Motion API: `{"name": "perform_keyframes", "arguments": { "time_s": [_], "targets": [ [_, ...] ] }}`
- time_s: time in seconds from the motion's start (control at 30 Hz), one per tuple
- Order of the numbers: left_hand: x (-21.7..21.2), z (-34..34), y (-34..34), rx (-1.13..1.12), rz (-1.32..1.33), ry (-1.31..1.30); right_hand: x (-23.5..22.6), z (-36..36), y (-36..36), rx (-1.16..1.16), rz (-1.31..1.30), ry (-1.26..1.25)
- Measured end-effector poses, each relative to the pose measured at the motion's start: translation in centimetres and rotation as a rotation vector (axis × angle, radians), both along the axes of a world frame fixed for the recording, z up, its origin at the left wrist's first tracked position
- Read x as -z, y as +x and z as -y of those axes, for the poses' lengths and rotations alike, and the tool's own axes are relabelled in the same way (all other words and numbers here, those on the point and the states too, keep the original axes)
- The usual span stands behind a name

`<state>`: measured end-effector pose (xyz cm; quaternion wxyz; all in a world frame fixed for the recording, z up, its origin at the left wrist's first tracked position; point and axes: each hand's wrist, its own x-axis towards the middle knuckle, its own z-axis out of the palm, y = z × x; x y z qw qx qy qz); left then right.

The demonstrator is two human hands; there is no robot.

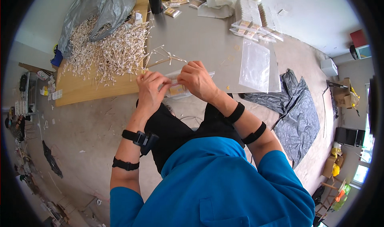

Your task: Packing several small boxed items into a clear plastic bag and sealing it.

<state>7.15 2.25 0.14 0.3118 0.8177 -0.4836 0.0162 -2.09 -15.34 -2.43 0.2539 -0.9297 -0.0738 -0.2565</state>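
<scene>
Clear bag (176, 92), seemingly filled, is pinched at its upper edge by left hand (150, 86) and right hand (198, 79) beside the desk (208, 39), sealing unclear; packed bags (246, 15) stand beyond, loose swabs (120, 47) lie unpacked.

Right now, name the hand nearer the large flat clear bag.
Right. The right hand is left of the flat clear bag, with a gap between; the left hand is farther left.

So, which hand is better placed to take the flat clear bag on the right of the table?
Probably the right hand: it is closer to the flat clear bag, with the left hand farther away. Both pinch the filled bag, though, so neither is free.
</scene>
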Motion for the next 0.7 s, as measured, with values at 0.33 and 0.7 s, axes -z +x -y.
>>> {"name": "perform_keyframes", "arguments": {
  "time_s": [0.33, 0.7],
  "targets": [
    [-0.03, -0.05, 0.17, 0.01, 0.004, -0.016, -0.43, -0.17, -0.03, 0.013, -0.011, 0.02],
    [-0.31, -0.07, 0.28, 0.032, 0.04, -0.021, -0.19, -0.36, 0.35, -0.02, -0.011, 0.036]
  ]
}}
